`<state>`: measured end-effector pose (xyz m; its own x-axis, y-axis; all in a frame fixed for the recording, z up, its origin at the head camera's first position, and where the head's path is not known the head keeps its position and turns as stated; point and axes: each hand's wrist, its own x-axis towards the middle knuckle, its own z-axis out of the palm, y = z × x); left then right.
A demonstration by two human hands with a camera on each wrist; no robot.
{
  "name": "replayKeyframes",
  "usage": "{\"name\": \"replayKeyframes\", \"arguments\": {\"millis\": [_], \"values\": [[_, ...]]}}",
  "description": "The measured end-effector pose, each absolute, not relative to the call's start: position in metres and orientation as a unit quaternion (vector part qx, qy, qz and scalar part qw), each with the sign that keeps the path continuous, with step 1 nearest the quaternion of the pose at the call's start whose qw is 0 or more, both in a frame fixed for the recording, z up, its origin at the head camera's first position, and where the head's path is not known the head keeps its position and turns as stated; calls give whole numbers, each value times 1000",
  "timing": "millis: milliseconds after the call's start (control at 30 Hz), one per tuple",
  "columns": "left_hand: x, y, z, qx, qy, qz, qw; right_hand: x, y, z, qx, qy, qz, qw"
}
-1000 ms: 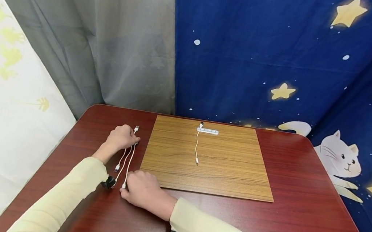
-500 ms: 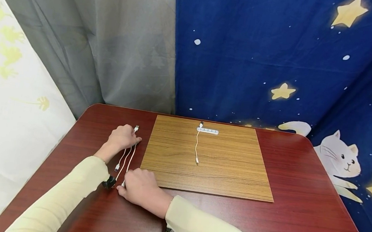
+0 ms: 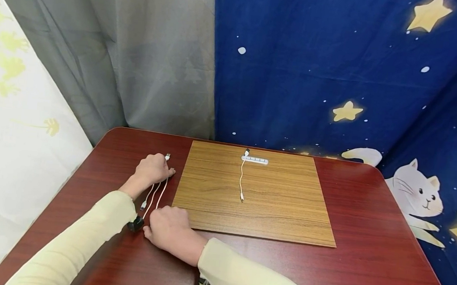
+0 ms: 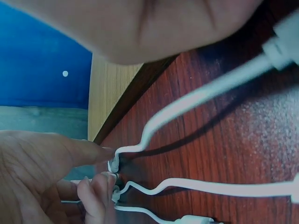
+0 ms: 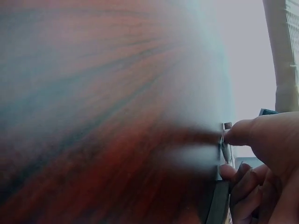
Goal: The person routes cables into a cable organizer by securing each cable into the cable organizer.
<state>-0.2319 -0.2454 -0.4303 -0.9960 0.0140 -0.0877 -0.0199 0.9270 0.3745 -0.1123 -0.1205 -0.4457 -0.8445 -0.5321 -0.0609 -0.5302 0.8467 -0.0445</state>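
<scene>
Several white charging cables (image 3: 161,194) lie side by side on the left of the table. My left hand (image 3: 152,170) is at their far ends; in the left wrist view its thumb and fingers (image 4: 93,191) pinch the end of one cable (image 4: 196,101). A USB plug (image 3: 167,157) shows just beyond this hand. My right hand (image 3: 170,228) is at the near end of the rightmost cable. In the right wrist view its thumb and finger pinch a small connector (image 5: 226,148). That end is hidden behind the hand in the head view.
Right of the hands lies a wood-grain board (image 3: 260,203). Near its far edge sits a white slotted cable clip (image 3: 257,161), with another white cable (image 3: 242,177) in its left end hanging toward me. The dark red table (image 3: 365,243) meets curtains (image 3: 298,76) behind.
My right hand has shifted slightly left and away from me, now covering the cable's near end. My left hand has edged slightly right.
</scene>
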Motion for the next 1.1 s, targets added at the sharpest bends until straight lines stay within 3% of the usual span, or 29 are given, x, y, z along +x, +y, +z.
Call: {"name": "replayKeyframes", "arguments": {"millis": [1100], "values": [[-231, -247, -422, -33, 978, 195, 58, -114, -115, -446, -305, 951, -33, 32]]}}
